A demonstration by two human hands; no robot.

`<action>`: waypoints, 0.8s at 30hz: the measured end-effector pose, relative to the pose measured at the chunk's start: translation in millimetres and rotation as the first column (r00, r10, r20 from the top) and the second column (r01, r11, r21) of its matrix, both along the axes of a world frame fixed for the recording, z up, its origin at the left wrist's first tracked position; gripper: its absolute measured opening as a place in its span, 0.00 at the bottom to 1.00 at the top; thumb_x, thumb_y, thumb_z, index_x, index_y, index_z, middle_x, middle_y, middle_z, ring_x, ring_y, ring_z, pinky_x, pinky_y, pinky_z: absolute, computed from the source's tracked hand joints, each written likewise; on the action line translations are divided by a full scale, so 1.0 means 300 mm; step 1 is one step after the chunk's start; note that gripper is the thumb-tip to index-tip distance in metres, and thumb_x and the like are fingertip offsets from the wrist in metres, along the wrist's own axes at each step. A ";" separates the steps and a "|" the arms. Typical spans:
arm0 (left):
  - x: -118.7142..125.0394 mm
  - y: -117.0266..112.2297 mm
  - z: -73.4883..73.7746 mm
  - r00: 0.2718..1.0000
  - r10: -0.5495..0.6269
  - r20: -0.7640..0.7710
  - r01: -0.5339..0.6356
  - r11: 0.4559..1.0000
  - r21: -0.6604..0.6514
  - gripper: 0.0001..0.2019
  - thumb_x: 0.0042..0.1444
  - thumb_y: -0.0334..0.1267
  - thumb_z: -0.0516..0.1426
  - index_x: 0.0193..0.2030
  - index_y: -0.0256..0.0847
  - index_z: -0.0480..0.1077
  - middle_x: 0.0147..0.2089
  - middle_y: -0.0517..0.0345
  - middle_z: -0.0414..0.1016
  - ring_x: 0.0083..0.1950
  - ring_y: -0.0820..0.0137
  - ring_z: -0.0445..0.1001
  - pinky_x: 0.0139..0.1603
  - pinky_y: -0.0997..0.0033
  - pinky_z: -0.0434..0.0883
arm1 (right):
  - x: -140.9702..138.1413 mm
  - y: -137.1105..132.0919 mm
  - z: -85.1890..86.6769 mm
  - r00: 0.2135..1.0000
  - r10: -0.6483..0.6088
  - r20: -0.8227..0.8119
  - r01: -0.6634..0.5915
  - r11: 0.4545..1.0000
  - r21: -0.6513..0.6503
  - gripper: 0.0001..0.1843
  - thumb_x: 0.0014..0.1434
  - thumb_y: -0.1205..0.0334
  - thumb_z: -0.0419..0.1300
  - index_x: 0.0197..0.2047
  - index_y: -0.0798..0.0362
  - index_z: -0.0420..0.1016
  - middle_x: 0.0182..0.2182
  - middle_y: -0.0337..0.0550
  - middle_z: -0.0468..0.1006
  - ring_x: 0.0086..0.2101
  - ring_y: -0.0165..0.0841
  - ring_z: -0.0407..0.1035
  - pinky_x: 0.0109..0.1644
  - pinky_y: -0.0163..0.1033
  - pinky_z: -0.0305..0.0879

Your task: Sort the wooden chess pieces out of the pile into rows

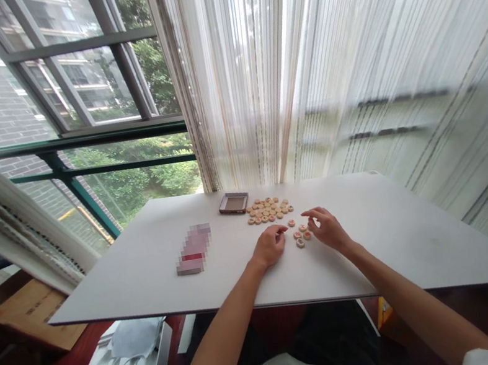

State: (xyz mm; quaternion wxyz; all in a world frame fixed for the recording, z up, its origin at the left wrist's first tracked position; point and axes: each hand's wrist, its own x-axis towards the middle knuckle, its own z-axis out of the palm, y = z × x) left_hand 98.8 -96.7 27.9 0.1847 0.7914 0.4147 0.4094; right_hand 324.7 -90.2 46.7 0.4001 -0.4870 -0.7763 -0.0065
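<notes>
Several round wooden game pieces [269, 209] lie packed together near the far edge of a white board [155, 267]. A few more loose pieces [301, 236] with red marks lie closer to me. My left hand [270, 246] rests on the board just left of these loose pieces, fingers curled, its thumb and forefinger near one of them. My right hand [326, 228] hovers just right of the loose pieces, fingers bent as in a pinch. Whether either hand holds a piece is too small to make out.
A small brown square tray [233, 202] sits left of the packed pieces. A pink flat box [194, 249] lies on the board's left part. Sheer curtains [346, 64] hang behind, a window at the left. Cardboard and papers lie below the board's left edge.
</notes>
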 end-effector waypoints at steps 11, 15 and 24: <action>-0.010 0.032 -0.012 0.972 0.090 0.216 -0.058 0.987 -0.151 0.10 0.58 0.30 0.53 0.43 0.39 0.74 0.43 0.55 0.79 0.36 0.73 0.75 0.39 0.73 0.74 | -0.142 0.368 0.107 0.902 0.115 0.416 0.036 0.940 -0.338 0.09 0.55 0.65 0.62 0.41 0.51 0.80 0.40 0.46 0.79 0.38 0.36 0.73 0.42 0.36 0.67; -0.009 0.032 -0.010 0.973 0.082 0.214 -0.050 0.987 -0.150 0.10 0.58 0.30 0.53 0.43 0.39 0.74 0.43 0.55 0.79 0.36 0.73 0.75 0.39 0.74 0.74 | -0.141 0.381 0.091 0.878 0.099 0.468 0.072 0.940 -0.334 0.09 0.58 0.64 0.60 0.41 0.49 0.80 0.41 0.46 0.78 0.41 0.36 0.72 0.43 0.36 0.65; -0.012 0.035 -0.016 0.974 0.078 0.215 -0.048 0.989 -0.141 0.10 0.56 0.30 0.54 0.42 0.39 0.74 0.41 0.56 0.79 0.36 0.73 0.75 0.39 0.74 0.73 | -0.138 0.382 0.069 0.857 0.026 0.514 0.147 0.945 -0.293 0.17 0.62 0.58 0.57 0.54 0.47 0.75 0.48 0.52 0.75 0.48 0.43 0.68 0.49 0.42 0.63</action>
